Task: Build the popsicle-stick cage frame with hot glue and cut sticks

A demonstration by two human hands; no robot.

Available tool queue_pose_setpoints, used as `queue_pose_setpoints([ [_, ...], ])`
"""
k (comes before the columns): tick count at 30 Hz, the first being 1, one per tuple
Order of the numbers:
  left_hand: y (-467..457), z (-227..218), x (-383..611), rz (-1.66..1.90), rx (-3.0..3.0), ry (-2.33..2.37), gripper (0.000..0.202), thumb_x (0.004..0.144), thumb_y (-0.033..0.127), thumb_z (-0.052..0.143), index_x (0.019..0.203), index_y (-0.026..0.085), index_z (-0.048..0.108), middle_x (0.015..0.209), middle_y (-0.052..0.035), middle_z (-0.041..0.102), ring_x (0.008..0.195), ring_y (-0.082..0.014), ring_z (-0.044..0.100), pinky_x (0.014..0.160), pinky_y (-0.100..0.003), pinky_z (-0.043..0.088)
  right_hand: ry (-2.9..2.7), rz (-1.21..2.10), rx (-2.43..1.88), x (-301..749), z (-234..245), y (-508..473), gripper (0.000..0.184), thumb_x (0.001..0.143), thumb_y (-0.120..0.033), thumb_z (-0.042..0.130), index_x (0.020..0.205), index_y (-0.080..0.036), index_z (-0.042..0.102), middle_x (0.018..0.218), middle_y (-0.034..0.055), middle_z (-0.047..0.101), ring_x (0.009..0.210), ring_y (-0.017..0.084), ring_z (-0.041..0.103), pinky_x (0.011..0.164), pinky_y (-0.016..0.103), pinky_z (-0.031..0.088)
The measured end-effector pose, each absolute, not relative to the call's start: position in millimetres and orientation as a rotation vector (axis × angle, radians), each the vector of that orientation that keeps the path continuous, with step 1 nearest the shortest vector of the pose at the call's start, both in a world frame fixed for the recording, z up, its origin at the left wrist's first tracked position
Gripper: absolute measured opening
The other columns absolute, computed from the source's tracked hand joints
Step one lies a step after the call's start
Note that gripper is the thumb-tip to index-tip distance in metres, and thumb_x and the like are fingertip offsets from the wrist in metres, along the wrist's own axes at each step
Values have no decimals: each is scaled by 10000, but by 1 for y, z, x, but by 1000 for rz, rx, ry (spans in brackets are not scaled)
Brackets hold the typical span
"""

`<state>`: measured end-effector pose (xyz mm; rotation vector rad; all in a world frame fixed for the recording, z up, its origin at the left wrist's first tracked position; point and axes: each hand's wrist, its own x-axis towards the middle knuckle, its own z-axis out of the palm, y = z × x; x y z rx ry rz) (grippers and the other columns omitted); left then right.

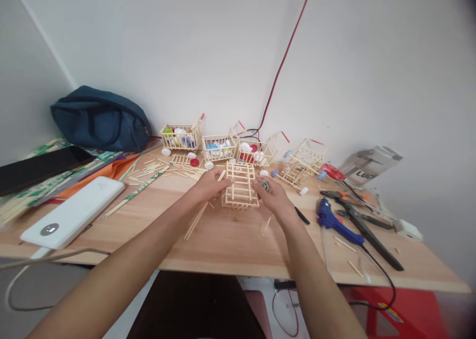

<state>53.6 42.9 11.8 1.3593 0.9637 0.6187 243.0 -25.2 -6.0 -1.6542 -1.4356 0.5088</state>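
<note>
A small cage-like frame of thin wooden sticks (240,186) stands on the wooden table (230,239) in front of me. My left hand (210,185) grips its left side, fingers closed round a stick. My right hand (270,192) touches the frame's right side and is closed on a small dark-green round thing (265,184) that I cannot name. Two long loose sticks (197,219) lie under my left wrist.
Several finished stick carts (219,148) with bottle caps line the wall. A blue glue gun (334,222), pliers (362,225) and a black pen lie right. A white power bank (74,211), loose sticks and a blue bag (100,118) sit left.
</note>
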Motion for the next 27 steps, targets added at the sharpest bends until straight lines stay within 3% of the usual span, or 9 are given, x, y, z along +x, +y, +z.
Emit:
queue_pose_setpoints([
  [5, 44, 12, 50, 655, 1336, 938, 271, 821, 335, 673, 776, 196, 444, 496, 85, 446, 334, -22, 292, 342, -134, 172, -1387, 535, -1664, 249, -9, -26, 495, 813, -555, 494, 1049, -159, 675, 722, 27, 647, 636, 175, 577, 597, 291, 446],
  [9, 43, 15, 36, 768, 1290, 923, 251, 899, 390, 537, 795, 210, 396, 536, 88, 433, 355, -24, 248, 355, -135, 146, -1311, 523, -1704, 260, -5, -37, 537, 822, -577, 480, 1084, -144, 659, 676, 19, 627, 531, 147, 531, 523, 274, 413],
  [13, 38, 14, 29, 739, 1389, 990, 291, 831, 454, 587, 810, 205, 439, 520, 86, 433, 363, -38, 255, 364, -160, 164, -1331, 521, -1720, 256, -1, -49, 468, 786, -561, 556, 998, -164, 683, 875, 65, 691, 617, 152, 580, 565, 277, 435],
  [17, 33, 7, 35, 711, 1752, 1041, 312, 701, 427, 689, 729, 182, 499, 548, 64, 471, 453, -72, 392, 433, -181, 284, -1375, 532, -1725, 242, -2, -53, 420, 769, -497, 608, 1037, -180, 675, 923, 60, 710, 729, 177, 628, 684, 304, 475],
  [22, 34, 1, 42, 702, 1810, 1060, 272, 691, 392, 667, 766, 189, 503, 554, 61, 509, 494, -111, 467, 487, -212, 354, -1400, 542, -1726, 233, -5, -54, 366, 777, -434, 609, 1045, -188, 651, 919, 48, 724, 689, 168, 630, 670, 307, 487],
  [27, 33, 1, 43, 681, 1761, 1040, 281, 689, 376, 695, 768, 188, 502, 517, 72, 497, 446, -100, 452, 465, -208, 346, -1422, 520, -1698, 231, -8, -51, 306, 797, -407, 587, 1015, -199, 640, 992, 51, 720, 801, 178, 642, 721, 300, 493],
])
